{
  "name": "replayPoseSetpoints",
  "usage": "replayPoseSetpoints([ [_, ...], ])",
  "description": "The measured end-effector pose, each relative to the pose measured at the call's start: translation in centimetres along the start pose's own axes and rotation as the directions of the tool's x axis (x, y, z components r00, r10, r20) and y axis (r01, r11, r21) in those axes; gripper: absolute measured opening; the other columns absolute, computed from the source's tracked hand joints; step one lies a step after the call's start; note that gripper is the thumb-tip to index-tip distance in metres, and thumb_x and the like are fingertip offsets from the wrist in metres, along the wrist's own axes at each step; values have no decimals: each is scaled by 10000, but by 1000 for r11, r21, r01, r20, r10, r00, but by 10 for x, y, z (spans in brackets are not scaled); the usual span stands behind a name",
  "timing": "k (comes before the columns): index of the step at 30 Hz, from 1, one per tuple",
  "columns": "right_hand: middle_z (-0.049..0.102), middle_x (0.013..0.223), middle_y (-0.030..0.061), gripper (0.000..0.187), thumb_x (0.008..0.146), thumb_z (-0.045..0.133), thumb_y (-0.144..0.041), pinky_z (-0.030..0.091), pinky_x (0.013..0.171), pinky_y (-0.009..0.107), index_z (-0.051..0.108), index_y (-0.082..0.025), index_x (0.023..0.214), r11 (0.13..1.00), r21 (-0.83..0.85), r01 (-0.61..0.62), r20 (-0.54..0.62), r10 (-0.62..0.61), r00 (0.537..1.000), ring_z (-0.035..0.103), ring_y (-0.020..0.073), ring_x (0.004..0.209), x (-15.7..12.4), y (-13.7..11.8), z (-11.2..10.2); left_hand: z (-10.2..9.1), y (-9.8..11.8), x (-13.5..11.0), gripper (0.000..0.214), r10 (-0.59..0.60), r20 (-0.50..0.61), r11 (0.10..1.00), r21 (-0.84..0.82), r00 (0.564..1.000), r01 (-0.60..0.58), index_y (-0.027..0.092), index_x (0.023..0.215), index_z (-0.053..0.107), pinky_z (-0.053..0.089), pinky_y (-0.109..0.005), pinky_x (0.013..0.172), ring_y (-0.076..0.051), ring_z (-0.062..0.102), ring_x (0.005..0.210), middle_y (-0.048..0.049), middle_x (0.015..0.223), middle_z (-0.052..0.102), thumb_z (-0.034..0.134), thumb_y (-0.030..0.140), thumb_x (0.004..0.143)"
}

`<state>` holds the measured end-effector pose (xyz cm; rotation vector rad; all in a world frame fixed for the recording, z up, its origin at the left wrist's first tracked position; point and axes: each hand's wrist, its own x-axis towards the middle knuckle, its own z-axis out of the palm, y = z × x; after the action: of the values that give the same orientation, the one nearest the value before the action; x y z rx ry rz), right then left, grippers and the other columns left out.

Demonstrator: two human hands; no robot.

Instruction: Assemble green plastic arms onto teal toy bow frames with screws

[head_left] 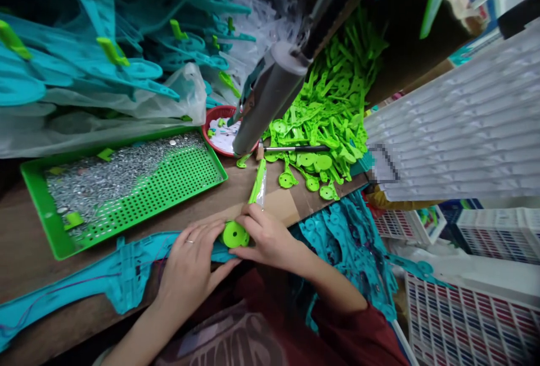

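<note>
A lime-green plastic piece with a round, holed end (235, 235) sits between my hands, over a long teal plastic part (80, 281). The fingers of my right hand (265, 238) close on the green piece's right side. My left hand (185, 267) wraps over the teal part, its fingertips at the green piece's left side and its thumb stretched below. A thin purple cord runs along the teal part. Just beyond my right fingers lies a narrow green strip (257, 183) with something clear and shiny; whether it joins the round piece is hidden.
A green perforated tray (181, 169) holds many small metal pieces. Behind it stands a red bowl (216, 113) of small parts. A hammer (295, 149) lies before a heap of green parts (333, 96). A grey post (270, 96) rises mid-table; teal parts (346, 236) pile at right.
</note>
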<state>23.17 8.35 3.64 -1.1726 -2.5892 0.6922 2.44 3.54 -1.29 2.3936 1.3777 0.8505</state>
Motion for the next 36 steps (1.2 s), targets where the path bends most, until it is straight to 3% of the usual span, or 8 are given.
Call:
replayPoseSetpoints([
  [7,540,982,99,437,875,684,-536,510,724,333,581,-137,1019,998,-15,-62,-84,60,995,542,215,846,-2,-7,8,-2,1,-4,486,-6,-5,1000,17,1000,6,98,1278,486,448,-477,999,-326,625,1096,-180,1168,672,578,459,965],
  [16,543,995,119,411,888,676,-518,528,764,369,598,-127,989,993,-111,-42,5,43,999,557,252,928,4,-8,12,-5,1,-1,424,88,45,992,83,995,-92,137,1293,547,451,-487,961,-331,632,1095,-180,1247,664,604,395,961],
  [19,568,1056,128,456,855,721,-520,551,831,387,621,-127,1064,1000,-9,-3,41,4,999,585,257,987,0,-2,5,-8,2,1,389,114,72,983,137,991,-123,151,1249,602,451,-500,941,-362,621,1133,-213,1345,615,614,403,953],
  [21,576,1156,134,474,860,723,-500,560,867,396,614,-154,1164,989,121,-85,-80,95,992,608,238,987,-3,9,-4,-8,2,1,376,131,64,978,153,989,-140,152,1214,623,449,-497,932,-359,631,1114,-207,1310,640,628,415,946],
  [24,619,1133,113,469,866,695,-471,582,721,356,596,-186,1224,832,432,-349,-328,505,798,619,169,765,-3,34,-15,-6,3,-2,342,165,35,973,160,986,-169,157,1175,635,444,-480,921,-331,654,1053,-175,1226,690,647,405,940],
  [26,653,902,50,474,836,685,-519,523,513,286,608,-182,1160,591,698,-405,-171,687,706,559,124,561,2,48,-17,-4,3,-5,311,178,7,972,154,984,-176,162,1158,637,439,-472,923,-320,659,1050,-168,1236,692,655,382,939],
  [29,553,588,-56,431,762,725,-560,361,350,190,615,-176,922,286,884,-370,111,639,761,452,75,394,9,60,-12,-5,3,-10,276,194,-35,971,147,980,-187,160,1149,632,438,-468,925,-315,666,1048,-165,1231,699,644,352,950],
  [36,564,532,-80,372,681,816,-467,300,309,140,649,-165,819,199,964,-176,15,622,783,400,30,334,11,58,0,-19,10,30,499,-54,169,992,-102,984,72,169,1332,540,485,-486,981,-320,655,1136,-147,1253,695,556,509,966],
])
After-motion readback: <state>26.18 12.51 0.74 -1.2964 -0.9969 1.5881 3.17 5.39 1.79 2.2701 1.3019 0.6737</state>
